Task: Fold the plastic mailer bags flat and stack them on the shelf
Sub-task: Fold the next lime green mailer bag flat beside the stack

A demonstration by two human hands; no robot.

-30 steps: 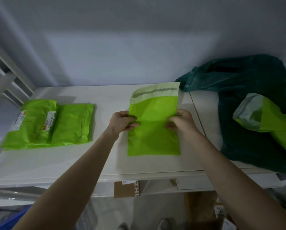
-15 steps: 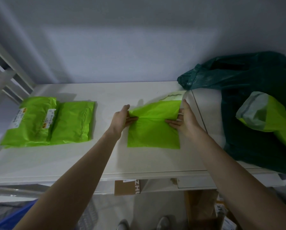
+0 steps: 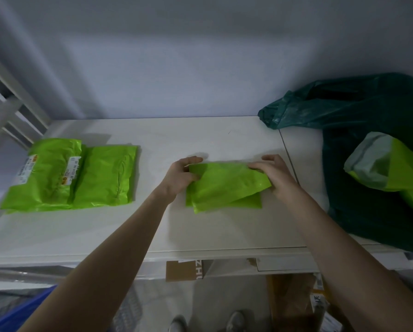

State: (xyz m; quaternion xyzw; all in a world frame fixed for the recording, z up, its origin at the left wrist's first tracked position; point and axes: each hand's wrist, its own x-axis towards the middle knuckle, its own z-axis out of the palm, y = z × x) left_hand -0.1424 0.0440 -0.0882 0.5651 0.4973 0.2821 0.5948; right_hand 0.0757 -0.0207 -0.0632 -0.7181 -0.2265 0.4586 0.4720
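Left hand (image 3: 180, 176) and right hand (image 3: 273, 174) gripped the half-folded mailer (image 3: 224, 188) between them — right pinch seemingly firm. Top flap sat skewed; slick plastic might spring open once released.

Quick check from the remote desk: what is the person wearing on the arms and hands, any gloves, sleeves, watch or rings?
Nothing shows on either arm. Both forearms are bare right to the bottom edge of the picture, no sleeve in view. The left hand and right hand have no gloves. No watch or wristband at either wrist; no ring on the fingers that show.
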